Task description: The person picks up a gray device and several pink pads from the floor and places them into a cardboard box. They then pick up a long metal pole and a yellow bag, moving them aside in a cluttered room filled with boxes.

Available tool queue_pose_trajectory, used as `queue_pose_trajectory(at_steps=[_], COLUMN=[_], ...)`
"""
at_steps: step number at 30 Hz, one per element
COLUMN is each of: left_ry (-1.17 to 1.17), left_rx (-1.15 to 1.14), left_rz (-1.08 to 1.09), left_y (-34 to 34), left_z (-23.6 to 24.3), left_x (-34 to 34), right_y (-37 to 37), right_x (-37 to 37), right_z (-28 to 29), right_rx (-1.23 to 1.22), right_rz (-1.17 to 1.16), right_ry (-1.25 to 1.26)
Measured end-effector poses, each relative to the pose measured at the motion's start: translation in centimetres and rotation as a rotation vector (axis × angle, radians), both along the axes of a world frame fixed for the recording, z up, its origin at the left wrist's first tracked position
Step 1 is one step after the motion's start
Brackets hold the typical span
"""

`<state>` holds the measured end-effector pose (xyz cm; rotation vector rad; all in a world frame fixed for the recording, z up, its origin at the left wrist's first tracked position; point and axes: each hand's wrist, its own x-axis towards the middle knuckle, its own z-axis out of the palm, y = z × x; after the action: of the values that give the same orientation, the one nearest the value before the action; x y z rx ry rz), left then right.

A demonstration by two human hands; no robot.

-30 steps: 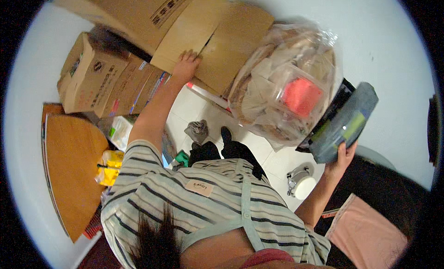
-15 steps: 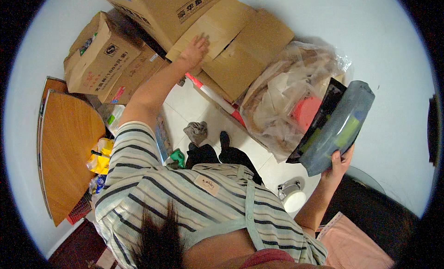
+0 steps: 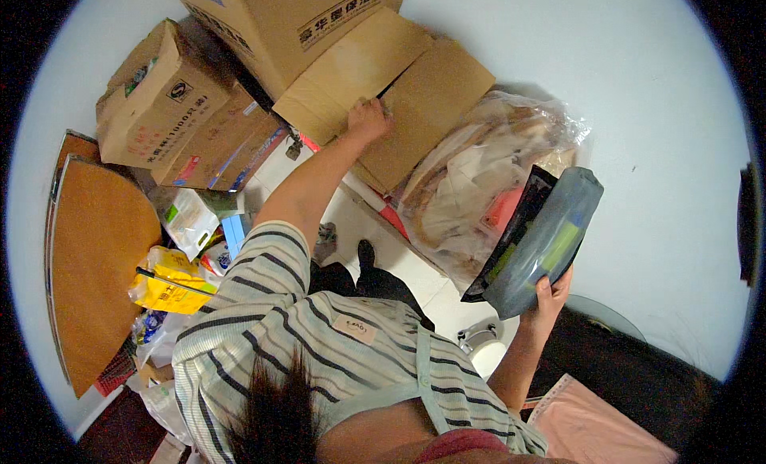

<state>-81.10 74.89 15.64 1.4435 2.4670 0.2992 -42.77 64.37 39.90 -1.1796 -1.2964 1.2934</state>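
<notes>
A cardboard box with two folded flaps stands in front of me. My left hand (image 3: 369, 121) is closed, its fingers curled over the edge of a box flap (image 3: 435, 117) at the gap between the two flaps. On the right, my right hand (image 3: 553, 295) grips the lower end of a long grey plastic-wrapped package (image 3: 546, 244); something yellow-green shows through its wrapping. A flat black piece (image 3: 511, 234) lies along the package's left side, and I cannot tell whether it is part of it. Beyond them sits a large clear plastic bag (image 3: 455, 165) with pale and red things inside.
A tall carton (image 3: 319, 21) rises behind the flaps. More cartons (image 3: 171, 97) stand at the left, near a curved wooden tabletop (image 3: 100, 264) and a yellow bag (image 3: 171, 280). A red-and-white pole (image 3: 367, 197) lies along the box. A white round-topped container (image 3: 487, 356) stands on the floor.
My left hand has slid right across the flaps to their gap, and its fingers have curled. My right hand and the grey package have shifted left and down in the picture.
</notes>
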Motion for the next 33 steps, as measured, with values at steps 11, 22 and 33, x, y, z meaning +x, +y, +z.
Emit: queue_pose_trajectory(at_steps=[11,22,33], left_ry=[-0.476,-0.807,-0.739], left_rx=[0.169,0.458,0.155], left_rz=[-0.112,-0.721,-0.632], left_y=[-0.8,-5.8,-4.5], left_z=[7.1,7.9,5.2], left_x=[-7.1,10.6,7.2], right_y=[0.9,6.9,22.6], right_x=[0.3,-8.1,-22.9], right_z=[2.0,5.3,-7.6], right_rx=[0.059,0.045,-0.44], right_rz=[-0.012,0.2,0.761], right_ry=[-0.019,0.077,-0.671])
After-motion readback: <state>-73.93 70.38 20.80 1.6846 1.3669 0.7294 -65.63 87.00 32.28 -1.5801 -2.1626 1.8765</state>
